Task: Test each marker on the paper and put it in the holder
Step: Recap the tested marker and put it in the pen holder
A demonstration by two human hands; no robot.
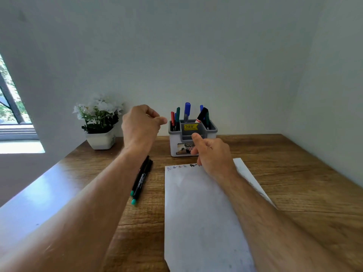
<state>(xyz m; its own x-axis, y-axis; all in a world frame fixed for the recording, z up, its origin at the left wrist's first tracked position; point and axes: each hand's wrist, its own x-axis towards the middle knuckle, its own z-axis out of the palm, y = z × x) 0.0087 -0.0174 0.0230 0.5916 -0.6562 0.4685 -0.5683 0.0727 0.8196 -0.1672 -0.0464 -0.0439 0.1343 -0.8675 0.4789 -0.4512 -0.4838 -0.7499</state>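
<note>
- Holder (pixel 177 143): grey-white, at the desk's back; about 7 markers stand inside (exact count uncertain).
- Paper (pixel 200 209): some 5 test scribbles along its top edge.
- Untested: 2 black markers (pixel 141 178), teal-ended, left of the paper.
- Left hand (pixel 140 125): raised, loosely curled, empty.
- Right hand (pixel 211 155): relaxed, empty, before the holder.

Walls (pixel 196 46): plain, pale.
Window (pixel 9 103): far left, daylight, foliage outside.
Desk (pixel 284 163): wood-grain, glare at left edge.
</note>
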